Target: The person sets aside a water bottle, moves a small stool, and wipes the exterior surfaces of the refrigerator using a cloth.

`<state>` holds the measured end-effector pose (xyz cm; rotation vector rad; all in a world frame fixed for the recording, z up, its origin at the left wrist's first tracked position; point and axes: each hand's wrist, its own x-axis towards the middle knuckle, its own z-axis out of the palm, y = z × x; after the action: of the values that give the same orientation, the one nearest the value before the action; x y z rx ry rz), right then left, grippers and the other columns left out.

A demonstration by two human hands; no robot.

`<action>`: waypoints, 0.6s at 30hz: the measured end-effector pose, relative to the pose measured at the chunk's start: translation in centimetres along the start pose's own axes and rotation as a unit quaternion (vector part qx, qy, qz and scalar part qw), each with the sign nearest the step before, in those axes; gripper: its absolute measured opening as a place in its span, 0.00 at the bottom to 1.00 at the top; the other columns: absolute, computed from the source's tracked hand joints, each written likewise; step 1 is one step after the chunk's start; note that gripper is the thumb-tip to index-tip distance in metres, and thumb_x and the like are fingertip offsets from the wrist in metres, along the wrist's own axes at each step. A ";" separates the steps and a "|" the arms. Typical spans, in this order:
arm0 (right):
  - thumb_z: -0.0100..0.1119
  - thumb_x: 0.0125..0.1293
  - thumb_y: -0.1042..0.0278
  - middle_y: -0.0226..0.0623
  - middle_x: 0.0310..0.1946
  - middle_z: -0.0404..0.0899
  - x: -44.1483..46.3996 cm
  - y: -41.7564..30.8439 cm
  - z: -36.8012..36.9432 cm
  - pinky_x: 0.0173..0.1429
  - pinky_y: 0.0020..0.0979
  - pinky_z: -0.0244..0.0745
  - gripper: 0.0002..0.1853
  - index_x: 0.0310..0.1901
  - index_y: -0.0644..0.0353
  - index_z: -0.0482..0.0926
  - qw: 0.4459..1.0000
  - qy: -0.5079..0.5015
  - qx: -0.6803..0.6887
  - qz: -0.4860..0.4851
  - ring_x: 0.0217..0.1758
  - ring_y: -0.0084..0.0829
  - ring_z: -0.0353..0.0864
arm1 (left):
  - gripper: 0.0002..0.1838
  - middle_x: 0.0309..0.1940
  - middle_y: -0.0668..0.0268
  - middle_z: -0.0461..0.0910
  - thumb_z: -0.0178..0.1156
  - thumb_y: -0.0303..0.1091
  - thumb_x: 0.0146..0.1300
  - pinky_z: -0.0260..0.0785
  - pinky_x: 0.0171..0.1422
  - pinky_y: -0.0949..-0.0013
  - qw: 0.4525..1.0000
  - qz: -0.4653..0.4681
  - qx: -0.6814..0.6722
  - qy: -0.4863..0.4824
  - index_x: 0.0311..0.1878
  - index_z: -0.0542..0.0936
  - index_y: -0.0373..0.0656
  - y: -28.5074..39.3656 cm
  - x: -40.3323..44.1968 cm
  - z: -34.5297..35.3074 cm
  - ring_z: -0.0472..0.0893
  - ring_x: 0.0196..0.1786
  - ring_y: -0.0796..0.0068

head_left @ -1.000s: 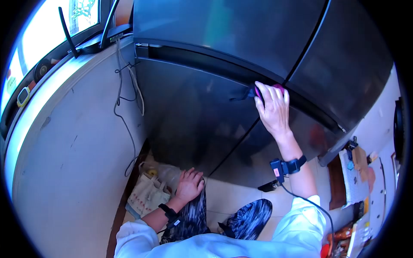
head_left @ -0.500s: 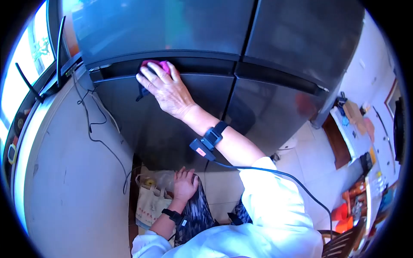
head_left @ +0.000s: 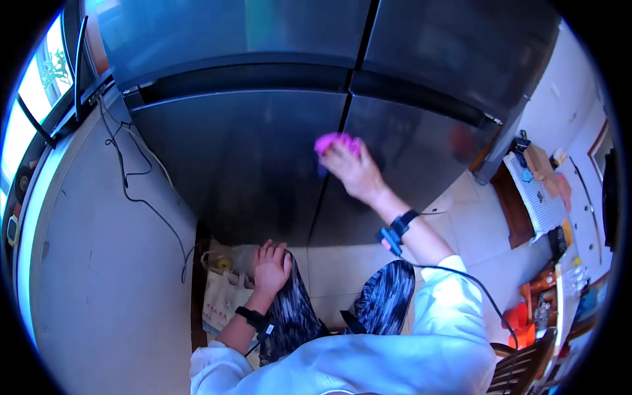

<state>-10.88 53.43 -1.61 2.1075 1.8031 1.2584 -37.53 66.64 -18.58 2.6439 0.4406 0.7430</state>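
A bright pink cloth (head_left: 327, 141) is bunched under the fingers of my right hand (head_left: 359, 172), by the gap between the lower doors of a dark, glossy refrigerator (head_left: 243, 158). The hand is slightly blurred, and its palm side is hidden. My left hand (head_left: 271, 268) lies flat on my left knee, over patterned trousers (head_left: 299, 309), fingers stretched out and holding nothing. Both wrists wear black straps; a cable runs from the right strap (head_left: 399, 232) along my sleeve.
Left of the refrigerator stands a white cabinet (head_left: 105, 243) with a dangling cable (head_left: 141, 199) and a router with black antennas (head_left: 80, 69). A printed cloth bag (head_left: 224, 296) sits by my left leg. At right are a wooden chair (head_left: 526, 365) and a covered low table (head_left: 536, 191).
My right hand has moved right and down with the pink cloth, from the handle recess to the lower doors. My left hand stays on the knee. The view has shifted slightly.
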 end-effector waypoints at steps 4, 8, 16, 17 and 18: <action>0.55 0.63 0.64 0.30 0.71 0.63 8.1 2.7 -4.6 0.70 0.56 0.56 0.26 0.65 0.45 0.71 0.984 0.156 0.009 0.086 0.75 0.37 0.58 | 0.19 0.53 0.60 0.79 0.55 0.39 0.63 0.56 0.71 0.52 1.000 0.001 -0.002 -0.026 0.54 0.77 0.44 0.8 0.5 -0.5 0.70 0.65 0.58; 0.56 0.63 0.62 0.29 0.70 0.63 7.1 0.1 -1.3 0.68 0.57 0.57 0.26 0.65 0.43 0.72 0.983 0.143 0.009 0.116 0.75 0.36 0.58 | 0.19 0.54 0.60 0.79 0.54 0.40 0.63 0.55 0.72 0.51 1.000 0.000 0.009 -0.028 0.55 0.77 0.45 0.3 0.6 0.0 0.69 0.67 0.59; 0.52 0.60 0.72 0.31 0.70 0.65 -4.7 -6.5 4.6 0.76 0.44 0.55 0.27 0.64 0.55 0.73 0.987 -0.095 0.106 -0.070 0.75 0.30 0.59 | 0.19 0.51 0.60 0.80 0.55 0.42 0.63 0.56 0.72 0.49 1.000 0.003 0.007 0.008 0.53 0.79 0.44 0.7 0.5 0.1 0.72 0.64 0.58; 0.53 0.59 0.72 0.31 0.65 0.70 -6.7 -6.7 5.8 0.76 0.44 0.55 0.22 0.58 0.57 0.76 0.983 -0.101 0.135 -0.075 0.74 0.30 0.61 | 0.19 0.51 0.60 0.80 0.55 0.42 0.63 0.56 0.72 0.49 1.000 -0.022 0.015 0.011 0.53 0.79 0.44 0.7 0.3 0.1 0.72 0.64 0.58; 0.53 0.59 0.72 0.31 0.61 0.74 -8.6 -6.9 7.1 0.75 0.44 0.56 0.18 0.52 0.58 0.80 0.977 -0.108 0.164 -0.080 0.72 0.30 0.64 | 0.19 0.53 0.60 0.79 0.55 0.43 0.64 0.56 0.72 0.50 1.000 -0.015 0.022 -0.001 0.55 0.78 0.44 0.6 0.1 0.1 0.71 0.65 0.59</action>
<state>-11.50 51.08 -14.52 2.0974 2.1444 0.7038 -37.21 66.10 -18.36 2.6734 0.4999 0.7302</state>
